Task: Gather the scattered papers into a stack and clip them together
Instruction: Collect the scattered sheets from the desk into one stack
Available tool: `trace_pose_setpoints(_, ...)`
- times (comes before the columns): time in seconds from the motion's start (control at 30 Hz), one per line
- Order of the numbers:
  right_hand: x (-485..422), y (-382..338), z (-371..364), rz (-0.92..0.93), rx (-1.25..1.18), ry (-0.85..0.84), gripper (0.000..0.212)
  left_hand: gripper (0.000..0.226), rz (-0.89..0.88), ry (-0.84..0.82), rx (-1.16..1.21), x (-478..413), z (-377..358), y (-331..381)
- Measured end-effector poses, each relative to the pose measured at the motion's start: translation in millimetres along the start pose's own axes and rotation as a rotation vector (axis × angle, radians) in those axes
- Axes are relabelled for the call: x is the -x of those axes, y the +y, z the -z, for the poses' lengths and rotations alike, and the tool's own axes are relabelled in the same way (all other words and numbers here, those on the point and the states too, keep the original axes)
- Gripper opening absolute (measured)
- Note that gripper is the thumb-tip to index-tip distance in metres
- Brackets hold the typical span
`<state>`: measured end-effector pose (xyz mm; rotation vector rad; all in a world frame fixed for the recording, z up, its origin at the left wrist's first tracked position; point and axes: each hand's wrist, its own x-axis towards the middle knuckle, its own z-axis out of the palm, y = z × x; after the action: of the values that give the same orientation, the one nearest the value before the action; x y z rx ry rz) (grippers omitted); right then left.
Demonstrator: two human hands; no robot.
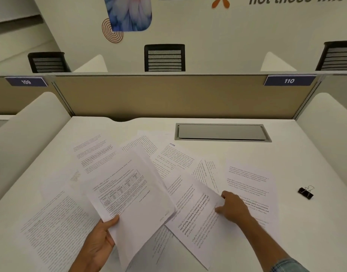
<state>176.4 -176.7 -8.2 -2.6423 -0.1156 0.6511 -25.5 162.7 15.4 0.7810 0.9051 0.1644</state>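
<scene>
Blue partition plates (pixel 288 81) read "109" and "110". Printed sheets (pixel 247 181) fan across the white desk (pixel 309 154). The left hand (pixel 98 244) grips a bundle (pixel 133 193) in curled fingers (pixel 113 220) at 7 o'clock. The right hand (pixel 233 209) pinches a bold-typed sheet (pixel 194 216) (edge lifted) at 5 o'clock. A black wire-handled binder clip (pixel 306 192) lies at 3 o'clock.

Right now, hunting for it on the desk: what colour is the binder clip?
Binder clip: black body, silver wire handles; head view.

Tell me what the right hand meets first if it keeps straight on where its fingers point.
The right hand points up-left and pinches the edge of the bold-print sheet. Beyond that, probably the sheaf in the left hand, though depth is unclear.
</scene>
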Motion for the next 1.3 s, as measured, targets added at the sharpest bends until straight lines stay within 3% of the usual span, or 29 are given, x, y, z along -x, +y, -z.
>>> trace_pose_setpoints(0.07, 2, 5, 0, 0.011, -0.116, 0.008, 0.019, 0.034, 0.001, -0.024, -0.024, 3, -7, -5)
trace_pose_setpoints(0.17, 15, 19, 7, -0.008, -0.488, -0.037, 0.009, 0.039, 0.014, -0.050, -0.050, 6, -19, -12)
trace_pose_setpoints(0.33, 50, 35, 16, -0.076, -0.958, -0.072, 0.018, 0.047, 0.048, -0.069, -0.075, 11, -34, -23)
trace_pose_setpoints(0.57, 87, 26, 11, -0.060, -1.166, -0.069, 0.017, 0.037, 0.090, -0.091, -0.123, 17, -56, -32)
trace_pose_setpoints(0.9, 107, 23, 5, 0.021, -1.104, -0.101, 0.018, 0.047, 0.103, -0.208, -0.334, 23, -89, -44)
trace_pose_setpoints(1.03, 108, 29, 11, -0.004, -1.113, -0.114, 0.018, 0.040, 0.119, -0.264, -0.384, 25, -109, -47)
trace_pose_setpoints(1.1, 102, 42, 11, -0.076, -1.067, -0.010, 0.016, 0.039, 0.095, -0.269, -0.381, 25, -118, -49)
trace_pose_setpoints(1.13, 97, 52, 9, -0.142, -0.988, 0.127, 0.016, 0.039, 0.085, -0.263, -0.371, 24, -122, -50)
trace_pose_setpoints(1.2, 84, 75, 6, -0.298, -0.712, 0.421, 0.029, 0.038, 0.080, -0.255, -0.353, 22, -128, -52)
trace_pose_setpoints(1.23, 79, 85, 7, -0.367, -0.573, 0.483, 0.045, 0.037, 0.081, -0.256, -0.347, 22, -130, -53)
trace_pose_setpoints(1.3, 70, 99, 10, -0.501, -0.389, 0.431, 0.078, 0.037, 0.078, -0.261, -0.341, 21, -134, -55)
